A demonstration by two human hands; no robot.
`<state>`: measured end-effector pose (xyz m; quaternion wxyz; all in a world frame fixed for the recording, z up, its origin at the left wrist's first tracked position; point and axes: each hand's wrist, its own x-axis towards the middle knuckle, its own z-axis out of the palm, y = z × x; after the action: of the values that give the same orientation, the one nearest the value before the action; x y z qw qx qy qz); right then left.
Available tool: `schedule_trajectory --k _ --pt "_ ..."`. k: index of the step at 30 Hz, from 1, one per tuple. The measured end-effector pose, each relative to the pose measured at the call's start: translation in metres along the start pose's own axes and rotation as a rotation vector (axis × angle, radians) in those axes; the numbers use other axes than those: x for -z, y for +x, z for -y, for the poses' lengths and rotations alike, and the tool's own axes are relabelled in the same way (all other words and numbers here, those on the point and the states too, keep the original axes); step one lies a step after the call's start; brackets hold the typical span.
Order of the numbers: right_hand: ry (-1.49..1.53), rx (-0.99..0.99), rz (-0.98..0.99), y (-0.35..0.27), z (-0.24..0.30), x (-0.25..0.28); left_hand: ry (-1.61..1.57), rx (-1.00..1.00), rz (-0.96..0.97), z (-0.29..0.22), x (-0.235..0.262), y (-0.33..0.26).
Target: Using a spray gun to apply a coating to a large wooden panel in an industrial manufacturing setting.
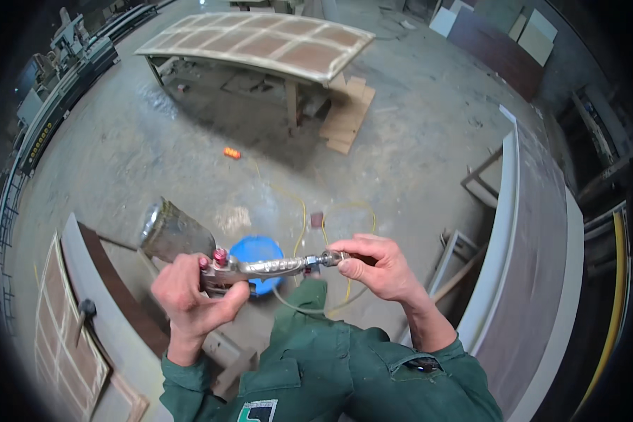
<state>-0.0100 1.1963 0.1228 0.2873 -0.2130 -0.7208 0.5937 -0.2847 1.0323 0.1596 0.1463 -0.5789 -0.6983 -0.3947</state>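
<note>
Metal gleams along the spray gun (260, 267) you hold level in front of your chest, its shiny, knobbly body running left to right across the view. Your left hand (190, 292) is wrapped tight around the head end, where a cloudy, rounded cup (170, 231) tilts up and away to the left; what is inside it cannot be told. Your right hand (376, 264) pinches the dark fitting (330, 259) at the handle's tip with curled fingers. A thin yellow hose (299, 211) loops over the dusty grey concrete floor (155, 141) below. A round blue bucket (259, 253) sits on the floor just behind the gun, its contents hidden. Further off stands a surface (260, 42) carrying a pale panelled board.
</note>
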Motion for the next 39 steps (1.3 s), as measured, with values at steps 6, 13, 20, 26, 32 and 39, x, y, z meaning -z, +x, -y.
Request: schedule_trajectory --k 6,13,20,26,32,39 --pt "-0.410 0.148 -0.053 0.165 -0.005 0.041 0.090 -0.106 -0.038 0.058 -0.075 0.148" --pt "-0.301 0.288 -0.003 0.341 -0.021 0.086 0.248 -0.204 -0.107 0.119 -0.120 0.308" --pt "-0.197 0.459 0.154 0.544 -0.051 0.133 0.457 -0.250 -0.156 0.186 -0.184 0.444" --pt "-0.048 0.446 0.393 0.730 -0.058 0.173 0.648 -0.244 -0.177 0.242 -0.231 0.574" --pt "-0.191 0.311 0.839 0.868 -0.060 0.192 0.624 -0.368 -0.051 0.298 -0.292 0.660" --pt "0.125 -0.278 0.902 0.910 -0.086 0.190 0.279 -0.413 0.030 0.352 -0.385 0.703"
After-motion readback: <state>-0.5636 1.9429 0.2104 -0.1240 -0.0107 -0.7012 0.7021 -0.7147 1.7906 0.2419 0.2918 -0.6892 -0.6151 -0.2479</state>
